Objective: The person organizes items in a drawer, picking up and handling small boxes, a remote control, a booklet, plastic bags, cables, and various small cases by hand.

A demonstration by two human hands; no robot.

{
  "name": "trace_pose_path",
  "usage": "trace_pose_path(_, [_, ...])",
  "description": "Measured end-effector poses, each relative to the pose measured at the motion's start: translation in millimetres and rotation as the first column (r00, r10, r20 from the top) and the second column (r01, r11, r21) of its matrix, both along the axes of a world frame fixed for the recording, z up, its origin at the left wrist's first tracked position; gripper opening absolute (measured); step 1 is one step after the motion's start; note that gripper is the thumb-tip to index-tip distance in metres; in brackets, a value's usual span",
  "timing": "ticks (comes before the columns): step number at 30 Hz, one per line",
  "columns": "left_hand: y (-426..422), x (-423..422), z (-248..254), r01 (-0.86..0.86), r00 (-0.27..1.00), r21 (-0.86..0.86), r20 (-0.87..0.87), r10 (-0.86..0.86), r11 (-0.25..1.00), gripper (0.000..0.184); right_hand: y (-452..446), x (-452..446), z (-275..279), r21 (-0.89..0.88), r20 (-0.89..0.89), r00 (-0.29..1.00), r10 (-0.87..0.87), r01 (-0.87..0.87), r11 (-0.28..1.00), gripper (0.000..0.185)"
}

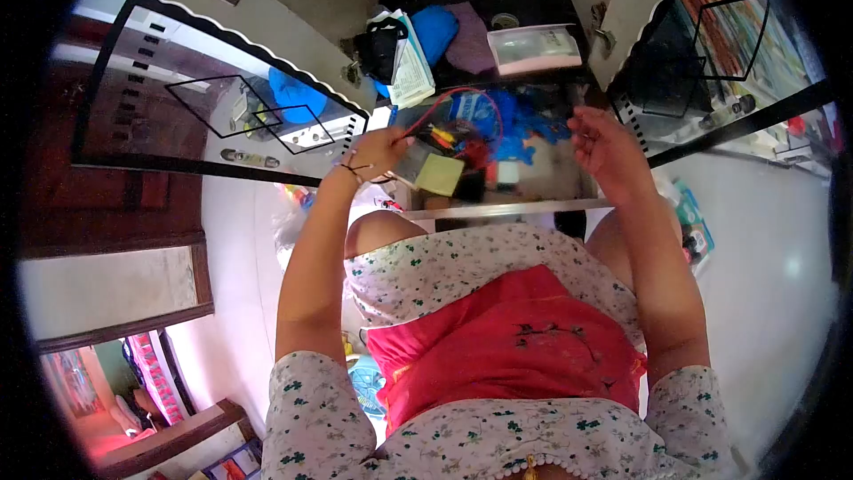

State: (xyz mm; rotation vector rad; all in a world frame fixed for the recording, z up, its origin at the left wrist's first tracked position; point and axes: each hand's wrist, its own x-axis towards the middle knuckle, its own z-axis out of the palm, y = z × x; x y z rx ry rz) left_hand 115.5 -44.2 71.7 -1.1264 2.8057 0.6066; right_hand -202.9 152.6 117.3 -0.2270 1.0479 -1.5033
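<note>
My left hand (pixel 378 155), with bands round its wrist, is closed at the left side of an open drawer (pixel 555 180). From its fingers a thin red cord (pixel 462 91) arcs over the contents. Close by lie a pale yellow square pad or box (pixel 440 175) and a tangle of small red and yellow pieces (pixel 444 138) I cannot make out. Blue plastic (pixel 520 129) fills the middle, with a small white box (pixel 507 172) below it. At the drawer's right side my right hand (pixel 609 151) hovers, fingers loosely bent and apart, holding nothing visible.
Two glass-panelled cabinet doors, left (pixel 222 116) and right (pixel 711 62), stand swung out on either side. On the shelf behind are papers (pixel 412 71), a blue bundle (pixel 434 31), a purple cloth (pixel 467 40) and a clear-lidded case (pixel 533 49). Red cloth (pixel 506 347) covers my lap.
</note>
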Motion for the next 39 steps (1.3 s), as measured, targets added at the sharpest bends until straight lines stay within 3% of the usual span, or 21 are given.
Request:
trace_pose_path(1, [3.8, -1.9, 18.5, -0.005, 1.000, -0.002, -0.001, 0.005, 1.000, 0.025, -1.0, 1.2, 0.4, 0.002, 0.002, 1.000, 0.006, -0.006, 1.000, 0.020])
trace_pose_path(4, [18.7, -12.9, 88.0, -0.154, 0.976, 0.229, -0.115, 0.184, 0.961, 0.028, -4.6, 4.3, -2.6, -0.004, 0.016, 1.000, 0.006, -0.006, 1.000, 0.021])
trace_pose_path(5, [22.6, -13.5, 97.6, -0.072, 0.926, 0.204, -0.350, 0.141, 0.976, 0.029, -5.5, 4.5, -4.5, -0.012, 0.016, 1.000, 0.011, -0.010, 1.000, 0.021])
trace_pose_path(7, [21.2, -22.6, 128.7, -0.186, 0.921, 0.352, -0.262, 0.287, 0.917, 0.030, -6.5, 2.8, -10.1, 0.001, 0.036, 0.999, -0.001, 0.001, 1.000, 0.022])
trace_pose_path(9, [22.1, -28.8, 150.4, -0.133, 0.904, 0.307, -0.352, 0.242, 0.942, 0.030, -6.6, 0.2, -14.4, -0.014, 0.013, 1.000, 0.012, -0.012, 1.000, 0.022])
trace_pose_path(11, [34.1, -46.6, 187.7, -0.178, 0.818, 0.370, -0.460, 0.346, 0.912, 0.030, -7.4, -2.1, -20.2, -0.025, -0.013, 1.000, 0.022, -0.022, 0.999, 0.022])
trace_pose_path(14, [47.7, -64.8, 226.9, -0.088, 0.775, 0.322, -0.573, 0.268, 0.943, 0.029, -10.3, -2.2, -25.9, -0.043, 0.003, 1.000, 0.030, -0.030, 0.999, 0.019])
trace_pose_path(19, [45.4, -77.7, 251.5, 0.008, 0.708, 0.337, -0.667, 0.232, 0.941, 0.030, -11.6, 5.0, -21.7, 0.009, -0.035, 0.999, 0.001, -0.001, 1.000, 0.023])
trace_pose_path(21, [44.5, -79.2, 266.6, 0.083, 0.596, 0.374, -0.762, 0.255, 0.924, 0.031, -10.3, 6.5, -20.0, 0.002, -0.036, 0.999, 0.005, -0.005, 1.000, 0.023])
trace_pose_path(24, [57.4, -83.9, 287.5, 0.014, 0.498, 0.346, -0.816, 0.294, 0.938, 0.029, -8.5, 6.0, -18.9, 0.000, -0.022, 1.000, -0.003, 0.003, 1.000, 0.022])
trace_pose_path(26, [74.6, -91.1, 300.8, -0.081, 0.358, 0.333, -0.870, 0.339, 0.940, 0.029, -8.5, 5.0, -19.2, 0.004, -0.007, 1.000, -0.014, 0.014, 1.000, 0.022])
trace_pose_path(29, [84.8, -85.3, 322.7, 0.135, 0.334, 0.216, -0.929, 0.160, 0.967, 0.028, -9.1, 3.9, -18.0, 0.004, 0.010, 0.999, -0.034, 0.034, 0.999, 0.021])
trace_pose_path(30, [84.8, -91.0, 321.8, -0.013, 0.192, 0.193, -0.963, 0.192, 0.981, 0.027, -8.9, 4.5, -16.1, 0.003, 0.003, 0.999, -0.032, 0.032, 0.999, 0.021])
trace_pose_path(31, [93.9, -94.9, 331.6, 0.035, 0.157, 0.264, -0.954, 0.256, 0.964, 0.025, -8.4, 4.3, -14.9, 0.002, -0.004, 1.000, -0.029, 0.029, 1.000, 0.021])
trace_pose_path(32, [104.2, -103.2, 338.1, -0.050, 0.065, 0.257, -0.963, 0.260, 0.965, 0.024, -9.1, 3.3, -17.0, 0.001, -0.004, 1.000, -0.030, 0.030, 1.000, 0.021])
trace_pose_path(37, [78.3, -82.5, 361.7, 0.209, -0.031, 0.097, -0.994, 0.106, 0.973, 0.016, -12.3, 0.9, -28.9, -0.027, 0.004, 1.000, -0.016, 0.016, 0.999, 0.020])
trace_pose_path(39, [85.3, -73.1, 387.7, 0.142, 0.135, 0.008, -0.991, -0.011, 0.990, 0.019, -13.4, 0.9, -28.6, -0.015, 0.000, 1.000, -0.014, 0.014, 1.000, 0.020])
